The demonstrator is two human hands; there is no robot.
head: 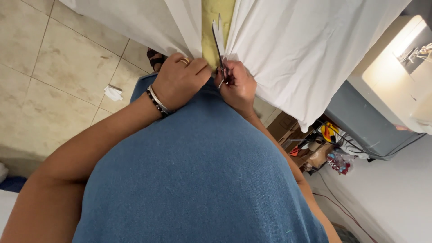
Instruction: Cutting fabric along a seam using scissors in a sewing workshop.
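The right hand [238,85] is closed around the handles of the scissors [219,42], and the blades stand open, pointing away from the body along the cut in the white fabric [297,49]. The left hand [180,78] (it wears a ring and bracelets) pinches the fabric edge just beside the scissors. A yellow surface [213,27] shows through the gap.

hands [209,83] on scissors [219,38], white fabric [306,49]
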